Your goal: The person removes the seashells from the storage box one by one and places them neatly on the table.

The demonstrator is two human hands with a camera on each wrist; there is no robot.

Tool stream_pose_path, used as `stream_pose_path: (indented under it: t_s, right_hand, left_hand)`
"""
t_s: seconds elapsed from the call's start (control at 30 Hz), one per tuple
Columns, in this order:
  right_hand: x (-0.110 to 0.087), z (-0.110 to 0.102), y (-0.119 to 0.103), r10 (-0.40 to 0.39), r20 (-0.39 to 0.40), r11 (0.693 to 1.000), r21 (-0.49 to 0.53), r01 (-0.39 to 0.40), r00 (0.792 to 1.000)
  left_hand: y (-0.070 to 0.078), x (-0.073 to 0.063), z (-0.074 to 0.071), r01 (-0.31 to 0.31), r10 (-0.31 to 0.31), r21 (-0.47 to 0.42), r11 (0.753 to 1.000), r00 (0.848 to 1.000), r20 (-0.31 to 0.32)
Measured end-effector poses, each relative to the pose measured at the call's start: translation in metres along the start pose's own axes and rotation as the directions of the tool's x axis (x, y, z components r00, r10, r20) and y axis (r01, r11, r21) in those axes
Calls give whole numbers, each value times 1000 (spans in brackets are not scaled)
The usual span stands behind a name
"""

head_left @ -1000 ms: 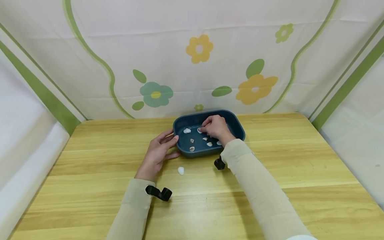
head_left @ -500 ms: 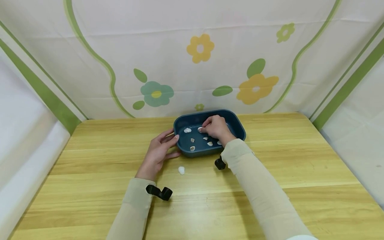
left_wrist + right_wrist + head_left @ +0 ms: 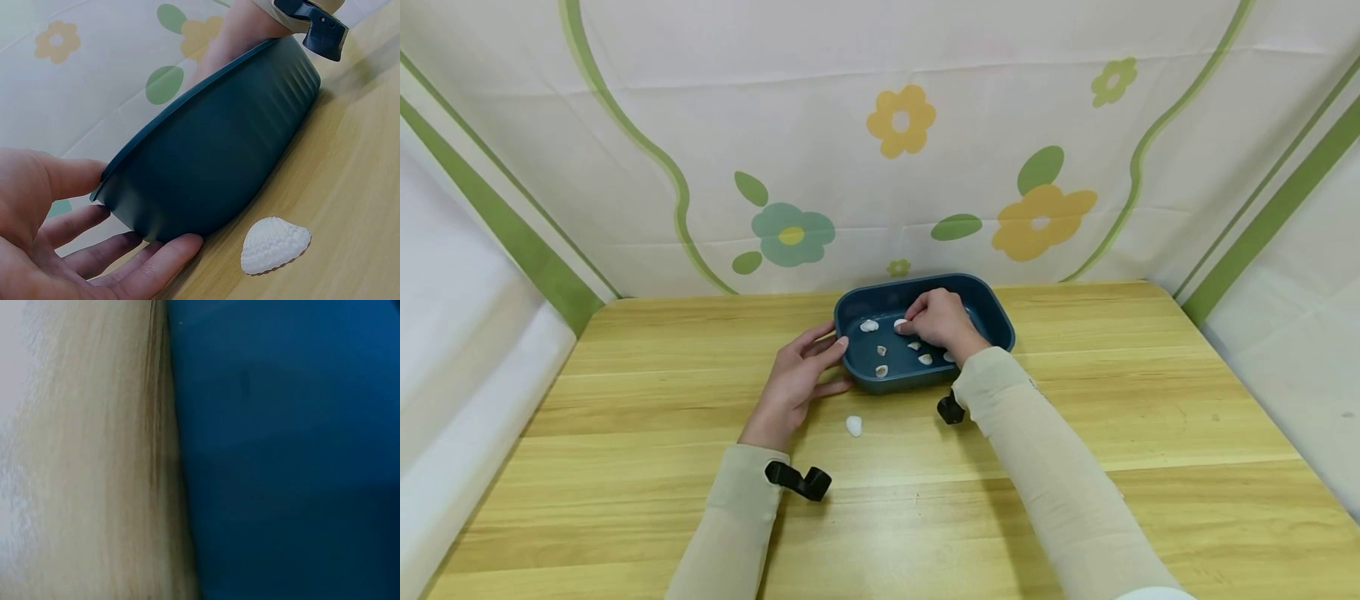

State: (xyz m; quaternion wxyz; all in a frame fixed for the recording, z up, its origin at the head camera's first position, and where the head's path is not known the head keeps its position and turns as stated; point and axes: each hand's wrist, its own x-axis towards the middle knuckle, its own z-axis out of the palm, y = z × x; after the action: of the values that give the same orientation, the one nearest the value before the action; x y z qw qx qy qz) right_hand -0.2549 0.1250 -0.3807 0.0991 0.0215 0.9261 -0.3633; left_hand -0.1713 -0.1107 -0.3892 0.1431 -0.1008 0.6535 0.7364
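Observation:
A dark blue rectangular dish [image 3: 895, 385] stands on the wooden table against the back cloth. My left hand [image 3: 795, 375] holds its left end, thumb over the rim and fingers against the outer wall, as the left wrist view shows closely. Inside the dish, my right hand [image 3: 942, 321] pinches a white seashell [image 3: 898, 323] between thumb and fingers, low near the dish floor. Several other small shells lie scattered there, among them a white shell [image 3: 868, 326] at left and a brownish shell [image 3: 882, 371] near the front wall. The right wrist view shows only the dish's outer wall and table.
A single ribbed white shell [image 3: 275, 245] lies on the table in front of the dish, near my left hand. The wooden table [image 3: 647, 417] extends to both sides. Behind the dish rises a cloth [image 3: 850, 167] printed with flowers.

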Motion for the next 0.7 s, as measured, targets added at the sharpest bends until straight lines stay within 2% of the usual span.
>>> stream_pose_path:
  t_s: [0.27,0.5,0.7]
  right_hand:
    - [-2,-1,-2,-28,-8,999,24,29,1000]
    - [0,0,-1,-33,12,997,66,32,999]
    - [0,1,1,-33,8,997,63,33,999]
  left_hand:
    - [1,-1,0,-3,3,2,1000,1000,2]
    - [1,-1,0,-1,1,0,1000,1000,3]
    - [0,0,0,1,-1,-1,1000,1000,2]
